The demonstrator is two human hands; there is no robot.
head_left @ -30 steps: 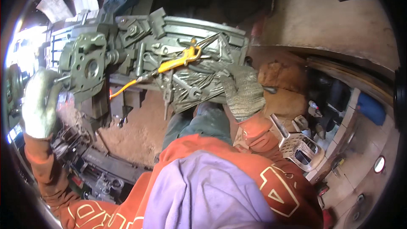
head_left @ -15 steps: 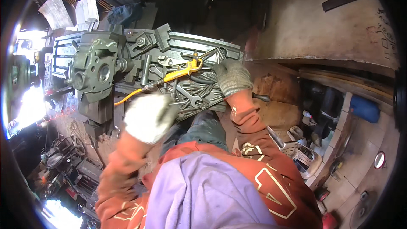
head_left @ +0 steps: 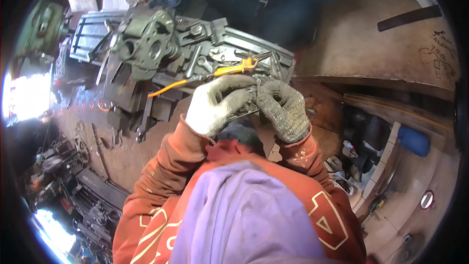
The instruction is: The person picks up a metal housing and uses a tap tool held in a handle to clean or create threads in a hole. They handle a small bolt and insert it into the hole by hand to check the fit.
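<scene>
My left hand (head_left: 220, 103), in a pale knit glove, reaches in with its fingers bent and their tips pressed together. Close beside it, my right hand (head_left: 286, 110), in a greyer knit glove, is closed in a pinch. A small slim metal piece (head_left: 258, 86) stands up between the two sets of fingertips; its exact kind is too small to make out. Just beyond the hands lies a yellow air blow gun (head_left: 235, 68) with an orange hose (head_left: 167, 88). A wrench (head_left: 204, 62) rests behind it. My hands cover most of the loose metal tools.
A grey cast metal part with round holes (head_left: 146, 46) stands on the slotted machine table (head_left: 93, 28) at the left. A clamp block (head_left: 198, 32) sits farther back. At the right are a large brown panel (head_left: 361, 44) and a blue roll (head_left: 413, 141) on the floor.
My left hand has swung right and forward to meet my right hand. The right hand has come nearer to me from the tool pile. The view has shifted, moving the bench right.
</scene>
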